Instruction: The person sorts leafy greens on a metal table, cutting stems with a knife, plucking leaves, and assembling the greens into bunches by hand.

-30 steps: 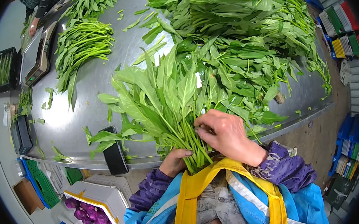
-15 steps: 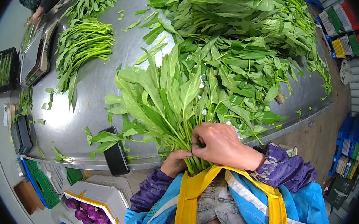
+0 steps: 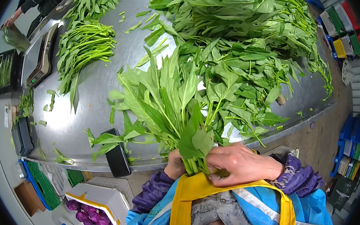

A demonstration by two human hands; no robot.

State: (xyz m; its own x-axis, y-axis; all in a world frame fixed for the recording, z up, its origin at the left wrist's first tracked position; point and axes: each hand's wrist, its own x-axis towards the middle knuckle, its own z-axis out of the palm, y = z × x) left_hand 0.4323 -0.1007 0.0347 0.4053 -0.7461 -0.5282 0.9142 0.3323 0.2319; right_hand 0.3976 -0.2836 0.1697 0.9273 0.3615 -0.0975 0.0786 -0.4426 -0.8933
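A bunch of water spinach [image 3: 155,101] stands upright in front of my body, leaves up and stems down. My left hand [image 3: 175,165] is closed around its lower stems from the left side. My right hand [image 3: 239,164] is at the right of the stems, fingers curled in a pinch on a leafy water spinach stem [image 3: 196,135] that crosses the front of the bunch. The thumb and fingertips partly hide what is in this pinch. Behind the bunch, a big heap of water spinach [image 3: 235,14] covers the far right of the metal table [image 3: 89,121].
Trimmed bundles [image 3: 85,44] lie at the left, beside a scale [image 3: 41,59]. A phone [image 3: 118,160] rests on the near edge. Below are a white box [image 3: 95,197] and purple vegetables [image 3: 89,216]. A co-worker's hand [image 3: 9,22] holds a bag of greens at far left.
My right hand has moved down and right from the bunch, and a leafy stem now crosses its front. My left hand keeps its grip. The co-worker's arm has shifted left, with a bag now visible.
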